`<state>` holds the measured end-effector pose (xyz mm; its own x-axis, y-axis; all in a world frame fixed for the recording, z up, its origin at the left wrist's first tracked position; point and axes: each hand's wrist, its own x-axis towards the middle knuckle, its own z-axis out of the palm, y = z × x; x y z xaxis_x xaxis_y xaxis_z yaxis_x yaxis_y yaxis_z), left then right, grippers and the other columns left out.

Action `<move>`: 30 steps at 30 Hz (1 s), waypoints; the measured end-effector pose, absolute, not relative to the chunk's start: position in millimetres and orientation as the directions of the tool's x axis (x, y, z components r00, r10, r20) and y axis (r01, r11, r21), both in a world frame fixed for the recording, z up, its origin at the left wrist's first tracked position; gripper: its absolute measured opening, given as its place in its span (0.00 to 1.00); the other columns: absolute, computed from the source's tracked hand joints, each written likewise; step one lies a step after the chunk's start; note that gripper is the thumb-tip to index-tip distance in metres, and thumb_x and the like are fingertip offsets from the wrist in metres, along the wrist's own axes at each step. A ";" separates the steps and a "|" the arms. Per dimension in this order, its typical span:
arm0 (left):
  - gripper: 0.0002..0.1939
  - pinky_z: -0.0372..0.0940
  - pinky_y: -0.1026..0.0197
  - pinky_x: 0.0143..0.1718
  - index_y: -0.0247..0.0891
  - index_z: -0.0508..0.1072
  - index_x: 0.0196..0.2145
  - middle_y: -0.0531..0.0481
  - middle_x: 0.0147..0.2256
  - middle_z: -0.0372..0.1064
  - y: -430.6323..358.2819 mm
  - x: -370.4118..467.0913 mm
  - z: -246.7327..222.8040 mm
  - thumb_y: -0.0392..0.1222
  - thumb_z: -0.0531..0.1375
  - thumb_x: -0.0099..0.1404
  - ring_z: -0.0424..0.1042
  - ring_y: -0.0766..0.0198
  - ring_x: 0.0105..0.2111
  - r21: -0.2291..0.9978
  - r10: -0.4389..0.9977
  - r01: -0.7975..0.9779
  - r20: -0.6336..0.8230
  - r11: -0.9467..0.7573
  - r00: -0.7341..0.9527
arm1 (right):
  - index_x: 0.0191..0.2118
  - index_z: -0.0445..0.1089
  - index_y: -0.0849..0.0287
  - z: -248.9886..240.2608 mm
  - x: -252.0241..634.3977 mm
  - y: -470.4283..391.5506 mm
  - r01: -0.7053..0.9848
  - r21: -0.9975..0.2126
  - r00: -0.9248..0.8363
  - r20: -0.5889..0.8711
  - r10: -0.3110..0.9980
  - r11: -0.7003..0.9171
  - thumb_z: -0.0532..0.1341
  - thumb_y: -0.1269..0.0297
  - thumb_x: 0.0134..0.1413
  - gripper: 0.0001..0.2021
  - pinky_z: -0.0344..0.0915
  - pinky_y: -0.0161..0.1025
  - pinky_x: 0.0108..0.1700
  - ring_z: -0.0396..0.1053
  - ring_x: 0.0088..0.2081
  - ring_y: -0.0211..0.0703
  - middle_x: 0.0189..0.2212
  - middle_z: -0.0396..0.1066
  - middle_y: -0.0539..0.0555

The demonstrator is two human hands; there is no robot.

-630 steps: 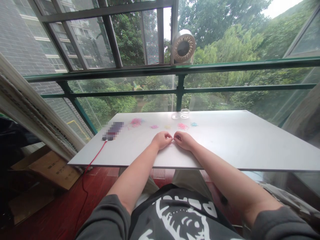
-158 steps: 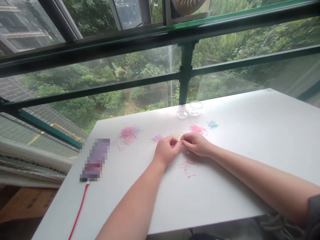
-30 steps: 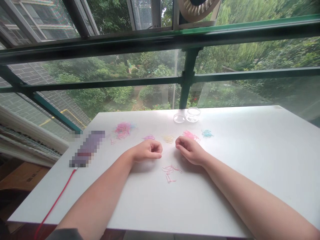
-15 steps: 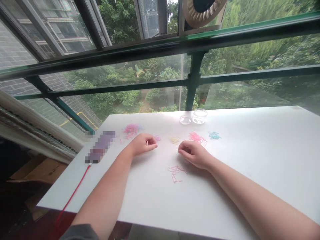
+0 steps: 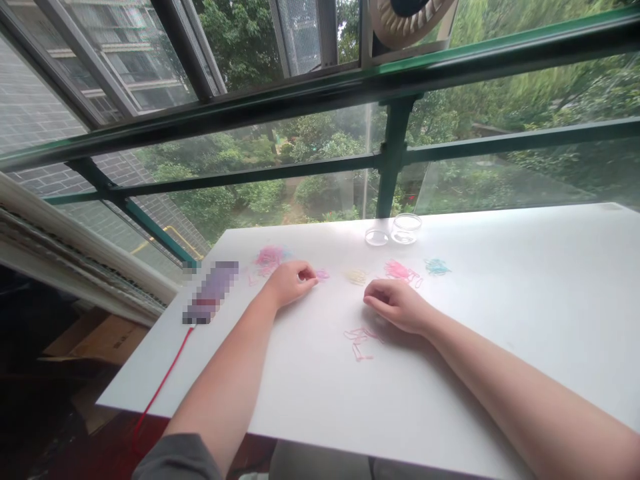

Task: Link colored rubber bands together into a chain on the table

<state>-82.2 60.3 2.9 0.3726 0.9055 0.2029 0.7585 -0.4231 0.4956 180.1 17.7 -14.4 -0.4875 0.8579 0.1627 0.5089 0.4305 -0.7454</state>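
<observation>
My left hand point(image 5: 295, 282) is closed in a pinch beside a small purple pile point(image 5: 321, 274); what it holds, if anything, is too small to make out. Curled on the table, my right hand point(image 5: 396, 305) has its fingers closed, with their inside hidden. Behind it lie a bright pink pile point(image 5: 399, 270) of clips or bands and a teal pile point(image 5: 437, 267). A pale yellow pile point(image 5: 357, 276) sits between the hands. Several loose pink pieces point(image 5: 361, 341) lie nearer to me. A mixed pink and blue pile point(image 5: 270, 257) is behind my left hand.
A clear round jar point(image 5: 406, 230) and a clear lid point(image 5: 377, 237) stand at the back of the white table point(image 5: 310, 400). On the left lies a blurred-out flat object point(image 5: 211, 293) with a red cable point(image 5: 167, 377). A green railing point(image 5: 250, 175) runs behind.
The view has shifted slightly, so the table and piles appear a little further right. My left hand has moved slightly closer to the purple pile. My right hand keeps nearly the same pose.
</observation>
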 end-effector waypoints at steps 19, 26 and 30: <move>0.08 0.62 0.63 0.31 0.38 0.72 0.29 0.51 0.29 0.72 65.7 -78.3 -5.8 0.42 0.56 0.54 0.68 0.64 0.29 0.473 0.940 0.816 0.235 -0.332 0.246 | 0.27 0.64 0.59 -10.7 179.6 15.9 0.514 -0.752 -0.476 0.149 0.867 0.412 0.53 0.65 0.51 0.06 0.54 0.33 0.26 0.57 0.23 0.34 0.20 0.60 0.47; 0.10 0.63 0.61 0.33 0.38 0.73 0.32 0.50 0.30 0.72 69.3 -81.7 -9.0 0.40 0.53 0.55 0.68 0.63 0.30 0.447 0.942 0.834 0.237 -0.324 0.239 | 0.27 0.64 0.59 -11.4 179.8 16.1 0.506 -0.764 -0.475 0.141 0.869 0.400 0.53 0.65 0.51 0.06 0.54 0.33 0.26 0.57 0.22 0.34 0.20 0.60 0.47; 0.13 0.64 0.60 0.39 0.37 0.72 0.35 0.49 0.34 0.72 68.9 -83.2 -6.5 0.37 0.53 0.53 0.69 0.62 0.35 0.460 0.937 0.820 0.241 -0.341 0.254 | 0.27 0.64 0.59 -11.6 180.2 16.2 0.503 -0.762 -0.477 0.147 0.867 0.406 0.53 0.65 0.51 0.06 0.54 0.33 0.26 0.57 0.23 0.34 0.20 0.60 0.48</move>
<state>-83.2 68.9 -6.5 0.2538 0.9367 0.2414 0.8200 -0.3407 0.4599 180.2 16.2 -11.6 -0.4766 0.8667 0.1473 0.5035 0.4064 -0.7625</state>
